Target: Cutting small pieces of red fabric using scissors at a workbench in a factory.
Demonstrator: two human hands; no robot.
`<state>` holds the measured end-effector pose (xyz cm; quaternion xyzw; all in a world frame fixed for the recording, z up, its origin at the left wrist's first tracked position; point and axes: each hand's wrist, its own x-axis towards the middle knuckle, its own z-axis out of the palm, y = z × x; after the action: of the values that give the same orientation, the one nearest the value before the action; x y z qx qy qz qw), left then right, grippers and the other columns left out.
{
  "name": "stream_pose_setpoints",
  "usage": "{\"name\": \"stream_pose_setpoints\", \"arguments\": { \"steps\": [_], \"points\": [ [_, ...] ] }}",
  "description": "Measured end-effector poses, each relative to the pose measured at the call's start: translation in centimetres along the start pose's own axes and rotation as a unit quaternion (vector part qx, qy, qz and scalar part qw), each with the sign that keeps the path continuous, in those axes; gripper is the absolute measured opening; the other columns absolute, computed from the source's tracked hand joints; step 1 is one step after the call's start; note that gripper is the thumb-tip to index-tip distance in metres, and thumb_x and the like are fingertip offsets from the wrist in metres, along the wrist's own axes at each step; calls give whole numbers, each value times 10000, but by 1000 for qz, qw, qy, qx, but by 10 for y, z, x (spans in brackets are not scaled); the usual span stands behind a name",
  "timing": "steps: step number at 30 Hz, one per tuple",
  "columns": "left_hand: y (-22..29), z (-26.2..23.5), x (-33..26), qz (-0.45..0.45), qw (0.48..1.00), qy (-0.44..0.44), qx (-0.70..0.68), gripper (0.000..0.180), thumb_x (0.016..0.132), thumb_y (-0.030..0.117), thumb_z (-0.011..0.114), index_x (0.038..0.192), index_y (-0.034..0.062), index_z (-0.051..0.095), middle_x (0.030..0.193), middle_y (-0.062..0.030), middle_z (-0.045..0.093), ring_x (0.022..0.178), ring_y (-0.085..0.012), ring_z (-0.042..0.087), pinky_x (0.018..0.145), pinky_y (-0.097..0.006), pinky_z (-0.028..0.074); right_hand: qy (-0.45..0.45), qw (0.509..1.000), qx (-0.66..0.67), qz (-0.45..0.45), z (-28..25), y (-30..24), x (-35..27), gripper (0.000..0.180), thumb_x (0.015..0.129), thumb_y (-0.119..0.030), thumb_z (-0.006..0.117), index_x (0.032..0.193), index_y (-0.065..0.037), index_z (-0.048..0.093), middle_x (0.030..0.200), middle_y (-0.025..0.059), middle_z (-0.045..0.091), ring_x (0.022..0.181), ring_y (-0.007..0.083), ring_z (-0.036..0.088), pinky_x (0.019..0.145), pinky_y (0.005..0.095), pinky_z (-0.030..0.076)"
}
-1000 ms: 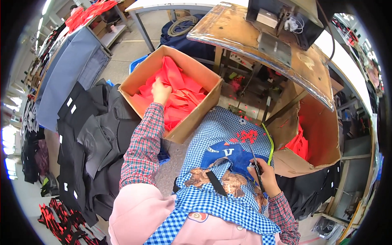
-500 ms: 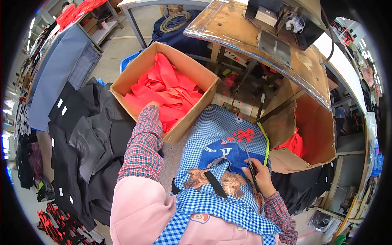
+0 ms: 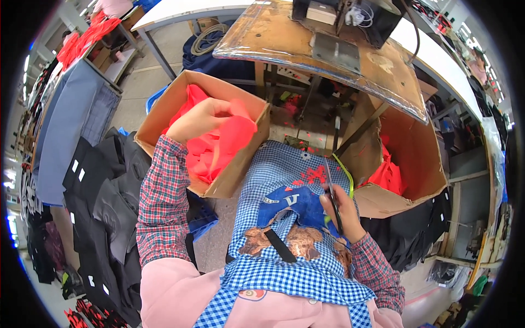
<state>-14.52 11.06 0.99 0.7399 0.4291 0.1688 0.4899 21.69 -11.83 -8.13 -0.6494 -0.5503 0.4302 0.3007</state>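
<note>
Over the open cardboard box (image 3: 225, 92) my left hand (image 3: 198, 121) is closed, pinching a red fabric piece (image 3: 239, 133) that hangs from its fingers. More red cut pieces (image 3: 201, 167) lie loosely heaped in that box. My right hand (image 3: 348, 216) grips scissors (image 3: 332, 195) above my lap, blades pointing away from me. Whether the blades are fully closed is hard to make out. Beneath the scissors, the blue checked apron (image 3: 256, 177) covers my lap, with small red scraps (image 3: 314, 175) scattered on it.
A second cardboard box (image 3: 383, 205) with red pieces stands to the right, under the worn wooden machine table (image 3: 273, 37). Black fabric pieces (image 3: 117, 188) are piled at my left. A blue crate (image 3: 203, 220) shows beside the first box. Another person (image 3: 114, 6) is far left.
My left hand has risen out of the red heap, lifting a piece with it. My right hand with the scissors has moved slightly up and away from me. The view has shifted a little.
</note>
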Motion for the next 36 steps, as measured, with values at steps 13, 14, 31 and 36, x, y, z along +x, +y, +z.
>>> {"name": "stream_pose_setpoints", "arguments": {
  "steps": [13, 14, 31, 36],
  "points": [
    [34, 174, 27, 115, 953, -251, -122, 244, 936, 140, 661, 1122, -17, 666, 970, -88, 723, 895, -159, 665, 811, -332, 542, 24, 953, 301, 12, 9, -37, 6, 318, 935, -82, 636, 1237, -15, 560, 910, 25, 666, 760, 117, 648, 651, 255, 522],
    [33, 179, 23, 202, 977, -63, 20, 241, 917, 131, 665, 1118, -2, 672, 967, -110, 714, 900, -227, 675, 814, -360, 546, 46, 946, 319, 31, 9, -30, 9, 270, 930, -111, 627, 1182, -19, 591, 861, 17, 650, 701, 117, 635, 573, 260, 503],
    [12, 196, -7, 104, 994, -11, 0, 415, 934, 47, 526, 1347, 54, 574, 1102, -233, 689, 1016, -411, 662, 880, -434, 522, 20, 866, 470, 167, -9, -25, 18, 308, 991, -354, 640, 1144, -92, 585, 887, 12, 630, 753, 142, 633, 674, 307, 547],
    [28, 156, -13, -5, 975, -158, -158, 344, 1022, 146, 575, 1337, 9, 594, 1132, -38, 696, 1029, -117, 637, 917, -286, 511, 19, 996, -44, -76, -54, -31, 2, 427, 944, -348, 714, 1193, -33, 571, 881, 114, 623, 754, 204, 648, 677, 334, 534]
  ]
}}
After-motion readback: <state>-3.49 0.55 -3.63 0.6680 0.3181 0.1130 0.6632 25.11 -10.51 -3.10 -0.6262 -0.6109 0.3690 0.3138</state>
